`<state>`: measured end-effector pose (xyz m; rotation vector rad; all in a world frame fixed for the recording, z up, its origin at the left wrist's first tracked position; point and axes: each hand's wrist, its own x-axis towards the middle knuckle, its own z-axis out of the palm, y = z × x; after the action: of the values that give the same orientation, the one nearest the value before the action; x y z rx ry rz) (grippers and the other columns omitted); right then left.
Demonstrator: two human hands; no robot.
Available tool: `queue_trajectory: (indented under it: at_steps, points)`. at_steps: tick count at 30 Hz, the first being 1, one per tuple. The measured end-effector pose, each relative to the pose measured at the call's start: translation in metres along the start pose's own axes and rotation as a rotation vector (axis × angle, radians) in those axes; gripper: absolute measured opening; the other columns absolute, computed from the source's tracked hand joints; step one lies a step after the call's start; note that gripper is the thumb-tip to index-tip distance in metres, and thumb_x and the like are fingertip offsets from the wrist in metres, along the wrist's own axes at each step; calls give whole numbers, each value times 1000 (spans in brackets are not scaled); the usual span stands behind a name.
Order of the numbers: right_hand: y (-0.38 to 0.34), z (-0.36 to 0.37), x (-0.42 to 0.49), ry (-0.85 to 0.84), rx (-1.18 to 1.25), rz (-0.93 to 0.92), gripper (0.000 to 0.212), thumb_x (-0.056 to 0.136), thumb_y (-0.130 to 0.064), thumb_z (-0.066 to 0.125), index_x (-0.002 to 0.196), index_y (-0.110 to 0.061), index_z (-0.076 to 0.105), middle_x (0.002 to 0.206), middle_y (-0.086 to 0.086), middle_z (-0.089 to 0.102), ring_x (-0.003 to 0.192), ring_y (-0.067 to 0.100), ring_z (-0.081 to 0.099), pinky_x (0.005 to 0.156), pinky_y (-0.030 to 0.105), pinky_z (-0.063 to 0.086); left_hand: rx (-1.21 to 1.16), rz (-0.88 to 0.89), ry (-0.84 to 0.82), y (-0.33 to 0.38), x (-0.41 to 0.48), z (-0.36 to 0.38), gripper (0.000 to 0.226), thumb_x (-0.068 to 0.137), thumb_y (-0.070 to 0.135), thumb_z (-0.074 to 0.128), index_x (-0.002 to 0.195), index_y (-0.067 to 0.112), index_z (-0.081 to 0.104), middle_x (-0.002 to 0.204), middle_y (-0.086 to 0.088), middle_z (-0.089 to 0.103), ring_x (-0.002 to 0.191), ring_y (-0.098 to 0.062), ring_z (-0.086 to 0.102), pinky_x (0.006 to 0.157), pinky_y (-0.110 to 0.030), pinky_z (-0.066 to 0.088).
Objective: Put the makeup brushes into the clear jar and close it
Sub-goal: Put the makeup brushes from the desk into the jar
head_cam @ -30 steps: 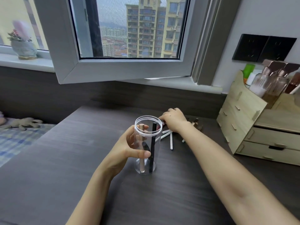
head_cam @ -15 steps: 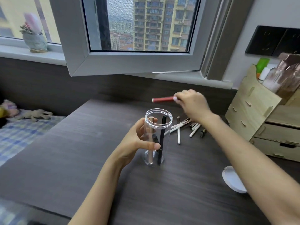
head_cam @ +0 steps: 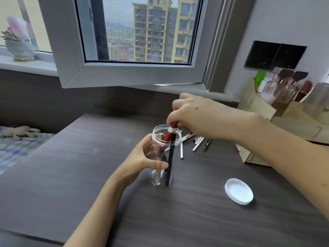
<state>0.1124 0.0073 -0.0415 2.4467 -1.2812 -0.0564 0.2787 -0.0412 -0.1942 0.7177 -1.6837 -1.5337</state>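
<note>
The clear jar [head_cam: 161, 179] stands upright and lidless on the dark desk. My left hand [head_cam: 142, 161] wraps around its left side. Inside stand a rose-gold brush [head_cam: 158, 172] and a black brush [head_cam: 170, 161]. My right hand [head_cam: 194, 114] hovers over the jar mouth, pinching the top of a red brush [head_cam: 168, 136] whose lower part is inside the jar. Several more brushes [head_cam: 197, 143] lie loose on the desk just behind the jar. The white lid [head_cam: 239, 191] lies flat on the desk to the right.
A wooden drawer organiser [head_cam: 284, 132] with bottles on top stands at the right. An open window sash [head_cam: 124, 75] overhangs the desk's far edge. A bed with a plush toy [head_cam: 19, 131] sits beyond the desk's left edge.
My right hand picked the red brush out of the loose pile, carried it over the jar and tipped it down into the opening. My left hand kept holding the jar.
</note>
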Motion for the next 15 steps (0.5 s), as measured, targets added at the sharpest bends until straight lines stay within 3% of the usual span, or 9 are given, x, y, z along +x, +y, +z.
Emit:
queue_trajectory:
  at_steps: [2,4,7,10,13,15]
  points:
    - [-8,5,7,-90,108,22,23,86,-1,50,98,-20,54,84,-7,51,84,18,47,74,38,50,-6,-6,-12,1,-1,1,78,44,18,83,117,21,57,114,0,69,103,-12,66,84,-24,54]
    - [-11,7,11,-133,223,59,16,85,-4,54,93,-17,50,79,-5,50,82,23,55,69,38,49,-5,-9,-12,3,-1,1,79,44,18,84,118,20,56,115,-1,69,103,-14,66,86,-27,55]
    - [-5,4,19,-103,354,87,11,80,-11,65,88,-18,62,77,-9,55,75,9,55,67,20,46,10,-14,-8,6,-2,1,80,44,20,84,119,18,55,117,-8,66,108,-31,62,92,-48,51]
    - [-4,4,23,-110,503,97,14,77,-14,71,90,-19,73,77,-17,62,69,-2,56,64,8,45,10,-13,-2,6,-1,1,81,44,22,84,120,19,54,114,-11,65,103,-35,62,92,-56,48]
    - [-8,9,22,-183,555,52,19,81,-16,67,98,-20,75,91,-10,71,74,1,61,72,10,47,11,-14,-11,5,0,1,80,43,24,84,117,21,55,109,-6,67,95,-21,64,85,-43,51]
    - [-1,6,16,-134,688,42,20,85,-15,64,104,-17,72,99,-4,73,84,3,65,80,15,51,15,-11,-14,4,0,1,78,42,24,84,115,22,56,104,0,70,92,-14,65,80,-30,55]
